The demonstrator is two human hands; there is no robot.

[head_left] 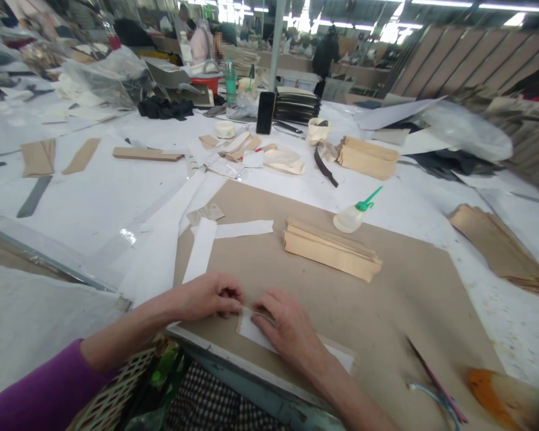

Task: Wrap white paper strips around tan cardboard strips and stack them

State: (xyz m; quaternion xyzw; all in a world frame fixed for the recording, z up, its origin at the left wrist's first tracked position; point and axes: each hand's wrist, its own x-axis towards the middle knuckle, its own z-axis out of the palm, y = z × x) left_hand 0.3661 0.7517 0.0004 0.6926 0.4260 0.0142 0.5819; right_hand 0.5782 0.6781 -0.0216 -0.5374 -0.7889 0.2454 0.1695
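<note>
at the near edge of the brown board (408, 281), my left hand (211, 294) curls with its fingertips pinched on the end of a white strip (260, 333), while my right hand (287, 326) lies flat on that strip, fingers pressing it down. beyond them sit a stack of tan pieces (330, 248) and a glue bottle (353, 215) with a green nozzle. farther off, the white table (94, 197) is littered with more strips, in a busy workshop.
</note>
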